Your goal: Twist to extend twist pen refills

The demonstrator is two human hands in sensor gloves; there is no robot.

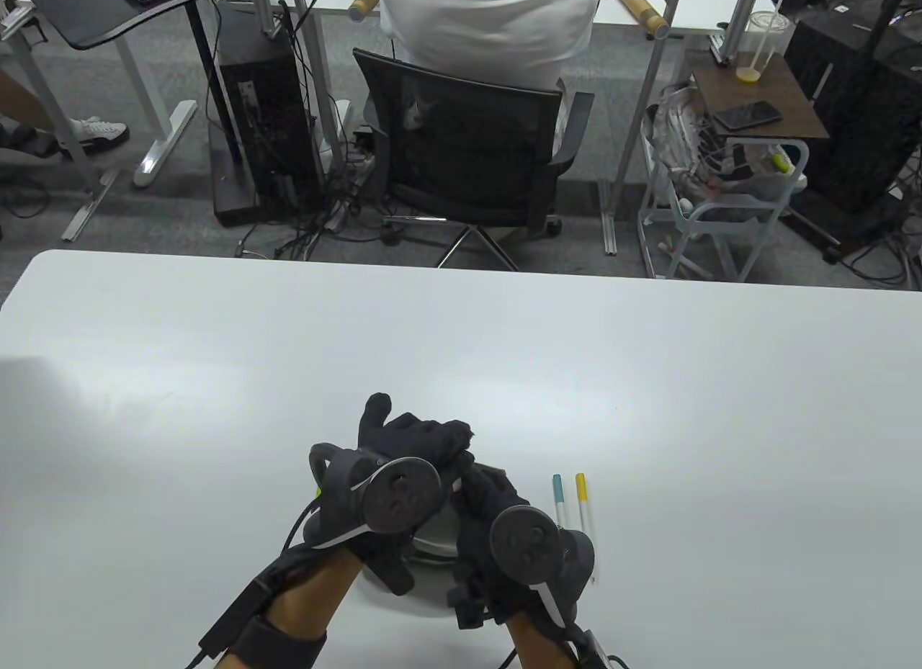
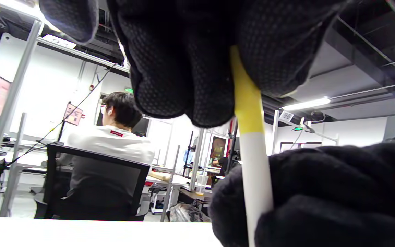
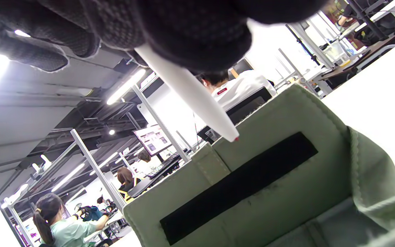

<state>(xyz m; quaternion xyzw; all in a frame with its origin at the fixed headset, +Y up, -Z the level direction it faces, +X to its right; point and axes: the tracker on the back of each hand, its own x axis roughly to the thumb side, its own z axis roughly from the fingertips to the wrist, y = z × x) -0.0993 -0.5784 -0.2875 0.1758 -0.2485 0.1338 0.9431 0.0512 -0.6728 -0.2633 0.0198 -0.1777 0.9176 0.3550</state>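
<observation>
Both hands meet low in the middle of the table and hold one twist pen between them. In the left wrist view the pen [image 2: 252,154] is white with a yellow end. My left hand [image 2: 197,79] grips the yellow end and my right hand [image 2: 321,192] grips the white barrel. In the right wrist view the pen's barrel [image 3: 190,92] sticks out below my right hand [image 3: 183,31], with a small red point showing at its tip. In the table view my left hand [image 1: 425,438] and right hand [image 1: 479,485] hide the pen.
A green fabric pouch [image 3: 252,192] with a black strip lies under the hands; a bit of it shows in the table view [image 1: 432,539]. Two more pens lie side by side right of the hands, one blue-ended [image 1: 558,497] and one yellow-ended [image 1: 582,500].
</observation>
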